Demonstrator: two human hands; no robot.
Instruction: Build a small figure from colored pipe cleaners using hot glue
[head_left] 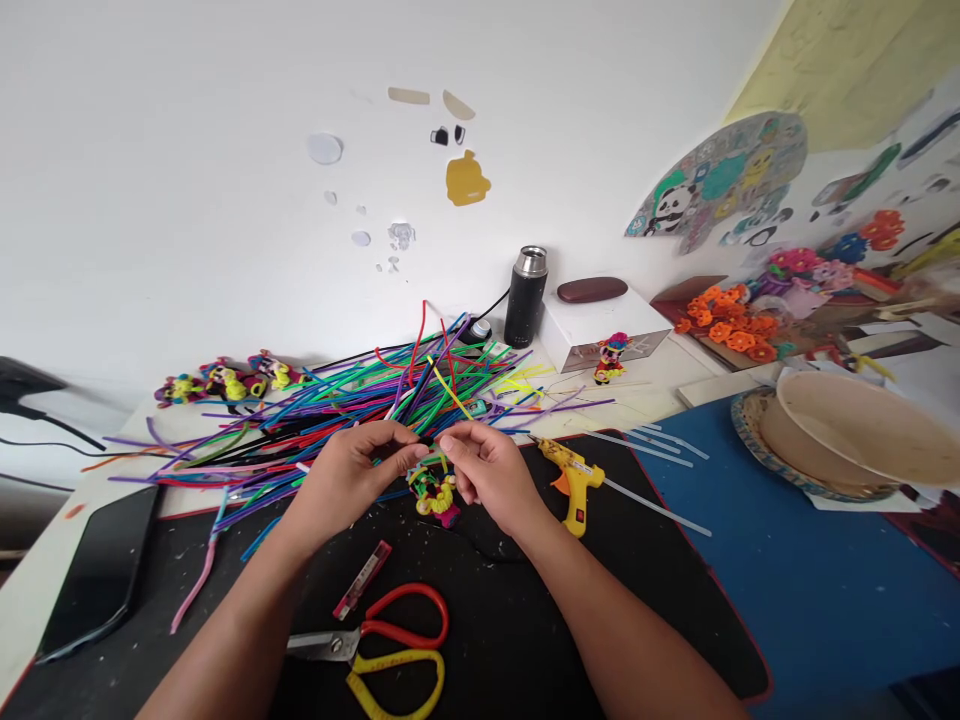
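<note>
Both hands meet above the black mat [517, 620], fingertips close together. My left hand [360, 475] pinches with thumb and index finger around something small, largely hidden. My right hand [487, 470] is closed, thumb against index finger, on a thin yellow-green pipe cleaner [444, 460]. Just below the fingertips is a small yellow, green and magenta pipe-cleaner figure [436, 498]. Behind the hands lies a big heap of colourful pipe cleaners [360, 400]. A yellow glue gun [576, 480] rests to the right of my right hand.
Scissors [397, 640] with red and yellow handles and a pink packet [362, 580] lie in front. A phone [101, 570] is at left. Behind stand a black bottle [526, 300] and white box [600, 320]. Glue sticks [660, 508] and a bowl [847, 430] are right.
</note>
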